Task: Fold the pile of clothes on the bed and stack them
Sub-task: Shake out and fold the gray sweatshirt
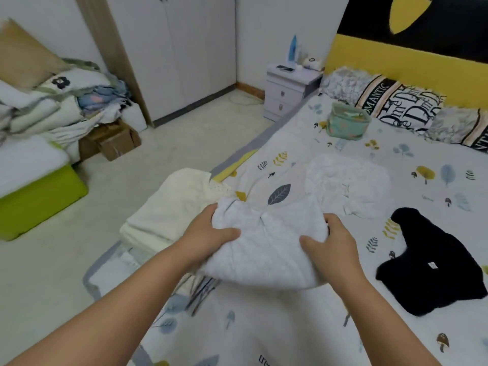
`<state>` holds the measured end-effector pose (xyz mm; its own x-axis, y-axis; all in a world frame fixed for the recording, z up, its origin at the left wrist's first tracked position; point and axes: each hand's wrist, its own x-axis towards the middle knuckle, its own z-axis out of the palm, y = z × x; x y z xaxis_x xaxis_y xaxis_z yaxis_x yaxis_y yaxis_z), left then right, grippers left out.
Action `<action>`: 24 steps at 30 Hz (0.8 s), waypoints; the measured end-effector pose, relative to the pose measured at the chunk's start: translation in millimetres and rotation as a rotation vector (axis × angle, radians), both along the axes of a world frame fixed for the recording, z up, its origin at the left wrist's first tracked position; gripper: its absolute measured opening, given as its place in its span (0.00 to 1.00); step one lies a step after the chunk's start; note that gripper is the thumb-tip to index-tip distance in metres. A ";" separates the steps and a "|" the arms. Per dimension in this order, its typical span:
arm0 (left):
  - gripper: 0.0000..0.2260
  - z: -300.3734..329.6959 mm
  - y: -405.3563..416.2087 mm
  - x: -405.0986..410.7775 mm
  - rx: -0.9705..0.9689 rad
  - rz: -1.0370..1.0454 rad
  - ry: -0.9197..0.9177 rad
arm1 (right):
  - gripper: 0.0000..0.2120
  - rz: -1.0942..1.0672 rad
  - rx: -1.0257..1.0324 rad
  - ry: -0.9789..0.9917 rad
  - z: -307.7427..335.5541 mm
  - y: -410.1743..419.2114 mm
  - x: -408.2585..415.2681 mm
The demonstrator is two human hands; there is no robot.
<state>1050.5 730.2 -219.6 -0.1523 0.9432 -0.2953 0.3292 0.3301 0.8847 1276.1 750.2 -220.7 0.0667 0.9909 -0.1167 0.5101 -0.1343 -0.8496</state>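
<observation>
Right now both hands hold a white quilted garment (266,247) above the near part of the bed (264,326). The left hand (208,233) grips its left edge, thumb lying on top of the cloth and the other fingers (211,211) curled over the upper corner. The right hand (330,244) grips the right edge the same way, thumb on top, fingers wrapped round the bunched fabric. The garment is gathered into a rounded bundle between the two hands, its lower edge hanging just over the sheet.

Just left of it, at the bed's corner, lies a cream stack (169,215) of folded cloth, touching or nearly touching the garment's left side. Beyond the hands, a crumpled white piece (348,183) lies flat on the sheet. To the right, a black garment (433,262) is spread out, well apart from the stack.

Farther up the bed stands a small green basket (347,121), near the printed pillows (401,107) by the yellow headboard (396,62). A nightstand (287,88) stands beside the bed, and a wardrobe (179,48) fills the far wall.
</observation>
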 end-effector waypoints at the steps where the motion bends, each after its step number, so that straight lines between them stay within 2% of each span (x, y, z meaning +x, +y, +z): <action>1: 0.26 3.6 -0.7 -10.6 0.003 0.033 -0.008 | 0.14 0.028 0.007 -0.011 4.5 5.8 -11.4; 9: 0.25 9.5 6.1 -93.0 -0.006 0.323 -0.150 | 0.14 0.285 0.019 -0.158 23.6 80.6 -115.1; 16: 0.27 -15.3 16.0 -122.2 0.035 0.671 -0.262 | 0.14 0.529 0.057 -0.334 6.6 148.7 -201.5; 20: 0.28 -32.5 20.9 -124.9 0.035 0.831 -0.255 | 0.14 0.580 0.070 -0.338 -11.0 175.6 -239.5; 24: 0.33 -53.1 24.5 -128.3 -0.107 0.897 -0.276 | 0.17 0.536 0.086 -0.398 -46.7 181.9 -268.1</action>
